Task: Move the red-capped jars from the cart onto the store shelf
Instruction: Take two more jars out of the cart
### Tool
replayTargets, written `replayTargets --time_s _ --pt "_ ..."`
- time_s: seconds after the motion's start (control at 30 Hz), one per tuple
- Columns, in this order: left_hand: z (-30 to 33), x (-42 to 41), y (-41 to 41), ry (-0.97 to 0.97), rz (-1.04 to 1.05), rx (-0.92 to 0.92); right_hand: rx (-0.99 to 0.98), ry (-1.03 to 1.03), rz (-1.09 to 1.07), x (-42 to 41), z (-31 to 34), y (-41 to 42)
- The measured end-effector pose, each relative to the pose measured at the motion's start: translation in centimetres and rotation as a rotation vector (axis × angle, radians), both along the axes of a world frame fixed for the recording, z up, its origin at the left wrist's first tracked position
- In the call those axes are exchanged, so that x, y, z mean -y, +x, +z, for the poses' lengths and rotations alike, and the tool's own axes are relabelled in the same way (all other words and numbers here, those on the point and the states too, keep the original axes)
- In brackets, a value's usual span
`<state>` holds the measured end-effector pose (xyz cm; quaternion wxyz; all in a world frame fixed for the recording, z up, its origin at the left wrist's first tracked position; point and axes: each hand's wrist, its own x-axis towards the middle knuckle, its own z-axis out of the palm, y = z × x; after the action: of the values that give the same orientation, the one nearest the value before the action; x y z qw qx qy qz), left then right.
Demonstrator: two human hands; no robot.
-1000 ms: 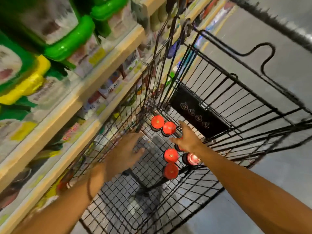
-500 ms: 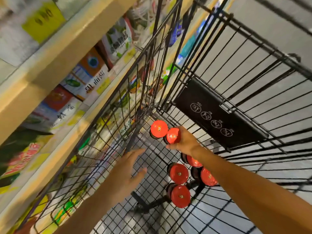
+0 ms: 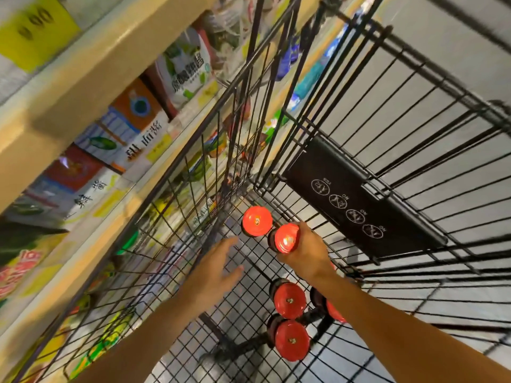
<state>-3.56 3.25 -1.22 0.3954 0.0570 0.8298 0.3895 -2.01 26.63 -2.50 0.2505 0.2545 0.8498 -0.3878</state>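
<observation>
Several dark jars with red caps stand on the wire floor of a black shopping cart [image 3: 414, 111]. My right hand [image 3: 307, 252] is wrapped around one red-capped jar [image 3: 286, 237] near the cart's far corner. Another jar [image 3: 256, 221] stands right beside it, touching. Two more jars [image 3: 290, 299] [image 3: 291, 344] stand nearer to me, and a further jar [image 3: 333, 310] is partly hidden under my right forearm. My left hand [image 3: 215, 272] hovers open inside the cart, fingers spread, left of the jars and holding nothing.
Wooden store shelves [image 3: 63, 92] run along the left, packed with colourful packets and boxes [image 3: 132, 125]. The cart's left wire wall [image 3: 193, 189] stands between my hands and the shelves. A black sign plate [image 3: 356, 200] hangs on the cart's far wall. Grey floor lies to the right.
The view has dropped closer into the cart. My right hand has closed around the jar next to the far-corner one. My left hand has reached further forward, still open.
</observation>
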Motion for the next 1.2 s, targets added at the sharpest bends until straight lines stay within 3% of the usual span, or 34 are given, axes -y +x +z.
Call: replayTargets --time_s 0.17,0.37,0.67,0.87,1.07,1.2 --pt "-2.5 -3.3 -4.3 -0.013 0.086 -0.016 -0.019 -0.009 0.014 -1.0 1.2 1.0" --pt "-3.3 -6.1 -7.4 -0.015 -0.039 -0.084 -0.043 -0.026 -0.013 -2.0 2.3 1.6" --pt "-4.6 -8.8 -7.0 -0.097 -0.079 -0.284 -0.077 -0.03 -0.029 -2.6 1.6 1.8" --pt "-4.3 -7.1 -6.1 -0.08 0.014 -0.248 -0.088 -0.03 -0.025 -2.5 2.1 1.7" --pt "-0.1 -3.8 -4.8 -0.019 0.134 -0.225 -0.115 -0.063 -0.003 -1.8 5.2 1.8" --pt "7.3 -2.0 -4.0 0.033 0.18 -0.306 -0.171 -0.059 0.038 -0.9 10.6 2.3"
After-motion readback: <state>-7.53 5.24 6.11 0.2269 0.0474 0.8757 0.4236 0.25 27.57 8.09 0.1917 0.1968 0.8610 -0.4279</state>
